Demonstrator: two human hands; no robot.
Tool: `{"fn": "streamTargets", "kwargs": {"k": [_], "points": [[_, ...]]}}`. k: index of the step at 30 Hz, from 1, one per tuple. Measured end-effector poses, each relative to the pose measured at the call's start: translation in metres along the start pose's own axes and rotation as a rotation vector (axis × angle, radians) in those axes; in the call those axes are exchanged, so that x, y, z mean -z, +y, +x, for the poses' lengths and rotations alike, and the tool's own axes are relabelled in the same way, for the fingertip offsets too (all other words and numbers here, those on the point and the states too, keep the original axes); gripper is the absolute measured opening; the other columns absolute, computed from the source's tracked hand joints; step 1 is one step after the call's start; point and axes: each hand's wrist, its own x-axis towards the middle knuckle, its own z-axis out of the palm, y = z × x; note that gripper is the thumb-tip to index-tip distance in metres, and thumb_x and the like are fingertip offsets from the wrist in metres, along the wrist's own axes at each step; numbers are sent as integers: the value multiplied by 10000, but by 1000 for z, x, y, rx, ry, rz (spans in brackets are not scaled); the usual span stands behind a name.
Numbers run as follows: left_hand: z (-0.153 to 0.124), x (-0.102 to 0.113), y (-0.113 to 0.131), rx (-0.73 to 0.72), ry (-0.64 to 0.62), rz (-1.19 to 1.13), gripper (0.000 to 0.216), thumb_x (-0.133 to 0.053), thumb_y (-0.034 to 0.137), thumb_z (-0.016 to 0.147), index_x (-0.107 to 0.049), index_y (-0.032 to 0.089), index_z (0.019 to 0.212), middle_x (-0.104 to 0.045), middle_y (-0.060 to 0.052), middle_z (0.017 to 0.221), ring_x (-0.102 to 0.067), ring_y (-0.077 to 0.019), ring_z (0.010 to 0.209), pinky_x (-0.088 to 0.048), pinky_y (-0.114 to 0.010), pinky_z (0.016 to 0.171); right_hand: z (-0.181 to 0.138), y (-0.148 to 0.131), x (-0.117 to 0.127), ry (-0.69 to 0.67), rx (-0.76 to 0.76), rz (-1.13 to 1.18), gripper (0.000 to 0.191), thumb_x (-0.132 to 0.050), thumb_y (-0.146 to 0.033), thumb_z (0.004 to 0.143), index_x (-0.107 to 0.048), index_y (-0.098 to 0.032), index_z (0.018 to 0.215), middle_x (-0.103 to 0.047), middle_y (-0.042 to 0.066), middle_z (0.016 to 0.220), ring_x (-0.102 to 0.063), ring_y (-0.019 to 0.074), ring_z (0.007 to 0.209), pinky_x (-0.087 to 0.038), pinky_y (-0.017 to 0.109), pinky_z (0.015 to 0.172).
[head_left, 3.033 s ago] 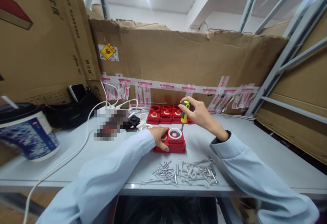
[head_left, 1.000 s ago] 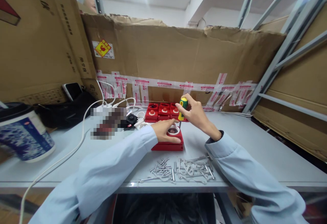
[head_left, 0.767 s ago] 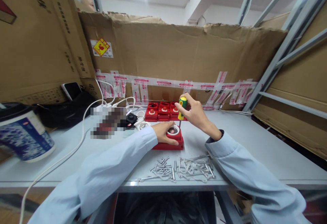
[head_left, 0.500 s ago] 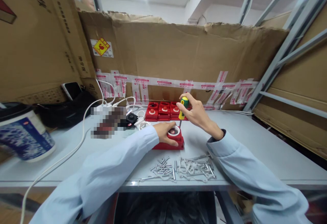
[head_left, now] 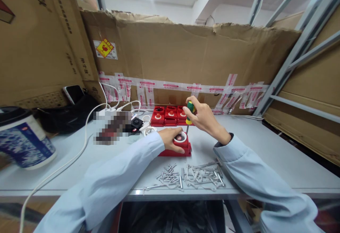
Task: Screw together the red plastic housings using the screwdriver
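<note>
Gripping a green-yellow screwdriver [head_left: 190,109] upright, the right hand [head_left: 205,120] has fingers [head_left: 196,106] pinched round the handle, tip down on the far right corner of the red box [head_left: 183,151]. Left hand [head_left: 171,141] lies on that box, fingers curled over its top. The box sits on the desk [head_left: 265,162], under both sets of fingers. Screw pile [head_left: 190,178] is nearer the person than the fingers, and the row of red boxes [head_left: 167,117] is just behind them.

Single head-worn view: looks forward and down, close over the left hand [head_left: 170,141] and right hand [head_left: 204,119], toward the cardboard wall [head_left: 199,56].
</note>
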Motion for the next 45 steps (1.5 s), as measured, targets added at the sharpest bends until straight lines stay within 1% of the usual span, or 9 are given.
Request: {"fn": "streamTargets", "kwargs": {"k": [3, 5, 10, 14, 19, 28, 36, 39, 45], "points": [[0, -1, -1, -1, 12, -5, 546, -648, 610, 605, -444, 205, 908, -605, -34, 851, -603, -228, 778, -424, -267, 659, 3, -2, 6, -83, 7, 58, 233, -440, -244, 791, -496, -225, 1016, -522, -40, 647, -431, 106, 504, -338, 236, 552], [0, -2, -1, 0, 24, -10, 546, -652, 606, 605, -445, 204, 911, -608, -37, 862, -605, -232, 787, -427, -270, 668, 4, -2, 9, -110, 14, 111, 239, -451, -241, 778, -502, -222, 1011, -536, -38, 671, -448, 100, 520, -352, 231, 559], [0, -3, -2, -12, 22, -23, 546, -658, 601, 598, -443, 203, 903, -605, -37, 860, -600, -230, 785, -425, -271, 661, 3, 1, 10, -63, 24, 111, 191, -497, -328, 799, -505, -213, 951, -518, -44, 643, -454, 88, 510, -354, 218, 543], [0, -3, -3, -4, 26, -39, 550, -657, 608, 592, -438, 207, 898, -600, -37, 859, -598, -238, 789, -424, -280, 666, 1, 3, 9, -50, 22, 108, 180, -512, -321, 805, -498, -213, 948, -518, -48, 643, -451, 80, 495, -346, 208, 516], [0, -2, -2, -13, 29, -52, 539, -651, 610, 592, -431, 210, 879, -591, -36, 840, -595, -242, 771, -414, -280, 646, -2, 3, 10, -50, 23, 119, 180, -525, -320, 808, -496, -214, 951, -541, -41, 678, -472, 78, 515, -363, 205, 525], [1, -4, -4, -24, 41, -73, 563, -666, 607, 578, -436, 205, 899, -601, -42, 856, -595, -242, 778, -420, -283, 661, -10, -3, 15, -62, 27, 174, 186, -537, -306, 805, -501, -206, 958, -538, -38, 667, -483, 81, 518, -389, 202, 518], [1, -4, -4, -15, 37, -32, 566, -665, 613, 586, -443, 206, 909, -600, -36, 843, -598, -234, 756, -418, -271, 637, -15, -7, 16, -74, 46, 158, 208, -553, -302, 800, -505, -201, 976, -550, -32, 671, -505, 85, 527, -406, 202, 530], [0, -2, -2, -2, 32, -6, 560, -663, 612, 590, -444, 208, 910, -602, -33, 839, -598, -232, 749, -413, -266, 626, -16, -6, 16, -61, 48, 155, 209, -557, -311, 800, -510, -200, 970, -563, -26, 691, -518, 89, 540, -414, 204, 541], [-1, 0, 1, -7, 11, -18, 558, -661, 598, 607, -438, 206, 936, -617, -51, 892, -608, -245, 811, -429, -276, 677, -15, 0, 14, -1, 8, 152, 204, -576, -326, 791, -492, -207, 933, -563, -33, 693, -502, 83, 515, -400, 201, 525]]}}
